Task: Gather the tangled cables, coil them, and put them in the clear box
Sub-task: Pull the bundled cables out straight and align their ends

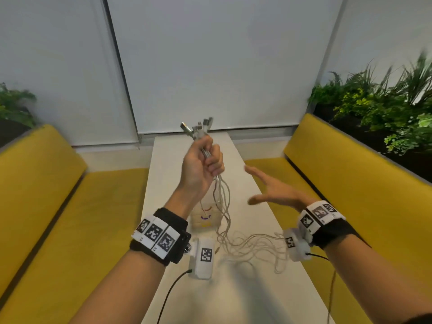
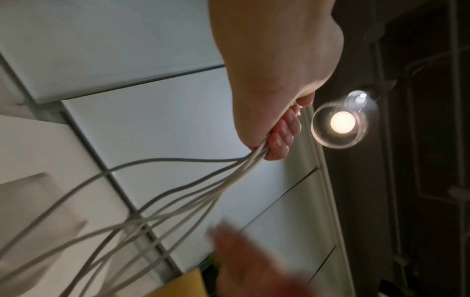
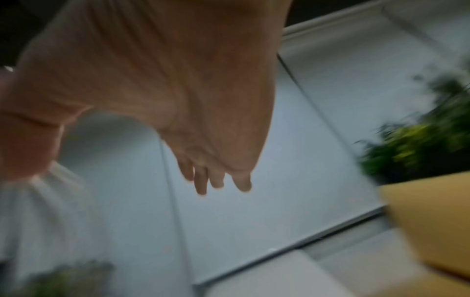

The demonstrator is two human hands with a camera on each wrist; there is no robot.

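Your left hand [image 1: 201, 166] grips a bundle of thin white cables [image 1: 223, 202] raised above the counter [image 1: 236, 146]. Their metal plug ends [image 1: 198, 127] fan upward from your fist, and the strands hang straight down, then sprawl in loose loops toward the near right. Your right hand [image 1: 272, 191] hovers beside them, fingers spread, holding nothing.

an office-style lounge booth: a narrow white table [image 1: 236, 300] runs between two yellow upholstered benches [image 1: 346, 174], planters of green foliage [image 1: 378, 106] behind each backrest, pale roller blinds [image 1: 210, 66] across the far window and a pendant lamp [image 2: 342, 121] overhead.
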